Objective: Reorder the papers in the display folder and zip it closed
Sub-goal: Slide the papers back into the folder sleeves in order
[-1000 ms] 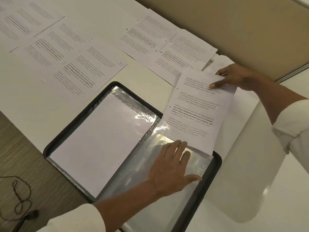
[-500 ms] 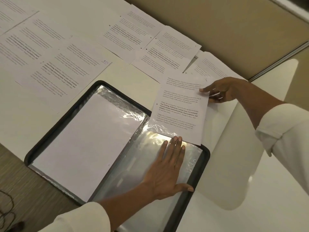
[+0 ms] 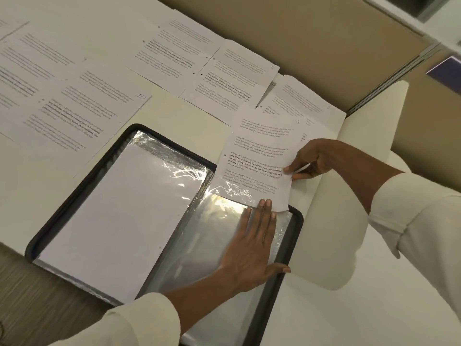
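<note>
Two hands share this step: the left hand (image 3: pixel 252 248) lies flat, fingers straight, pressing the clear sleeve (image 3: pixel 207 245) on the right half of the open display folder (image 3: pixel 79 188), which sits near on the table (image 3: pixel 187 116). The right hand (image 3: pixel 316 158) pinches the printed sheet (image 3: pixel 257 156) by its right edge, its near end seemingly just inside the sleeve's far mouth. I'd pin the sleeve, feed the sheet in square, and slide slowly so the corners don't snag. I count one folder, one sheet in hand, one blank-faced sheet (image 3: pixel 119 221) in the left pocket, and at least six loose sheets (image 3: pixel 74 113) spread beyond.
</note>
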A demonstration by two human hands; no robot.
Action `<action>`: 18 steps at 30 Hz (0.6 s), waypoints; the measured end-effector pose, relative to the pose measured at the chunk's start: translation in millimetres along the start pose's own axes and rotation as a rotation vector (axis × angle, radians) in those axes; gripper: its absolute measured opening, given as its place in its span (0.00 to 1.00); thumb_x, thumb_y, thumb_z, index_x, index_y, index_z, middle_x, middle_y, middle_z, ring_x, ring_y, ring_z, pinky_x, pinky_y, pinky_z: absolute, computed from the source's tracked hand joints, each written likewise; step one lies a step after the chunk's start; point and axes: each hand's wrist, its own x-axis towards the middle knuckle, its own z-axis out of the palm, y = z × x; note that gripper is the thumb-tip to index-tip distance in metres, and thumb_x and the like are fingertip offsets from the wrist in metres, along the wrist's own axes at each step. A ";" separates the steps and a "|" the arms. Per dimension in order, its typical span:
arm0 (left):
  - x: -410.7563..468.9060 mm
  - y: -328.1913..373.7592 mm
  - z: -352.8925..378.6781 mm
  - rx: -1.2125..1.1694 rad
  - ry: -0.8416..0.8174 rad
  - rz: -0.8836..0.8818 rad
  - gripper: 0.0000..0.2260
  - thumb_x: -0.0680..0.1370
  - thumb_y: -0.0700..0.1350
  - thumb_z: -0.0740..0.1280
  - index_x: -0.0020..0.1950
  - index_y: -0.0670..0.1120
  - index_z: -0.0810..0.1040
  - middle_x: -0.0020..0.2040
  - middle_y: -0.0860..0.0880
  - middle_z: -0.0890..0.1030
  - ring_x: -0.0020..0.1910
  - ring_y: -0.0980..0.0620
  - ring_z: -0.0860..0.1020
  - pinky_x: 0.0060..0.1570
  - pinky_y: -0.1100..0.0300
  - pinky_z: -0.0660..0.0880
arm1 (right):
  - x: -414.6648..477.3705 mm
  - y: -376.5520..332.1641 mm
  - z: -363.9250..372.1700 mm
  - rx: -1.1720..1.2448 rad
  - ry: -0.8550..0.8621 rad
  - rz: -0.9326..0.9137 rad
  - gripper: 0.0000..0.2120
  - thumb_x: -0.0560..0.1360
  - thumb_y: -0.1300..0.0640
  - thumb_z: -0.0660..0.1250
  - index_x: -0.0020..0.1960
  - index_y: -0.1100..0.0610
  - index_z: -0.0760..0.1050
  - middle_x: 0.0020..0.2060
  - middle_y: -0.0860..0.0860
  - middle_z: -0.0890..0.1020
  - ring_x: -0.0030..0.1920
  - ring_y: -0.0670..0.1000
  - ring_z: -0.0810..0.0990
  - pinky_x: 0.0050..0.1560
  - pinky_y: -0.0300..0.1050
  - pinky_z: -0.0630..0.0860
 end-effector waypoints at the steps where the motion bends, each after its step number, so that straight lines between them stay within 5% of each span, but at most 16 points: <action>1: 0.1 -0.3 0.1 -0.007 0.004 0.002 0.52 0.80 0.78 0.45 0.85 0.37 0.39 0.84 0.35 0.33 0.84 0.36 0.34 0.81 0.34 0.50 | 0.9 1.7 2.4 0.026 0.010 -0.006 0.16 0.73 0.73 0.76 0.59 0.64 0.82 0.45 0.59 0.88 0.47 0.58 0.87 0.38 0.47 0.86; 12: 5.7 -2.1 -2.6 -0.072 0.078 -0.015 0.46 0.82 0.75 0.45 0.87 0.41 0.46 0.85 0.37 0.35 0.84 0.36 0.35 0.81 0.33 0.49 | 7.1 -1.5 12.5 0.127 0.045 -0.070 0.18 0.74 0.73 0.74 0.63 0.67 0.78 0.58 0.63 0.85 0.56 0.61 0.85 0.40 0.51 0.87; 18: 36.6 -14.9 -18.9 -0.064 0.205 -0.115 0.28 0.86 0.56 0.60 0.80 0.39 0.68 0.84 0.34 0.57 0.85 0.34 0.50 0.81 0.34 0.55 | 4.2 1.8 13.2 0.192 -0.001 -0.035 0.17 0.75 0.74 0.72 0.63 0.68 0.79 0.59 0.63 0.83 0.55 0.62 0.84 0.40 0.54 0.87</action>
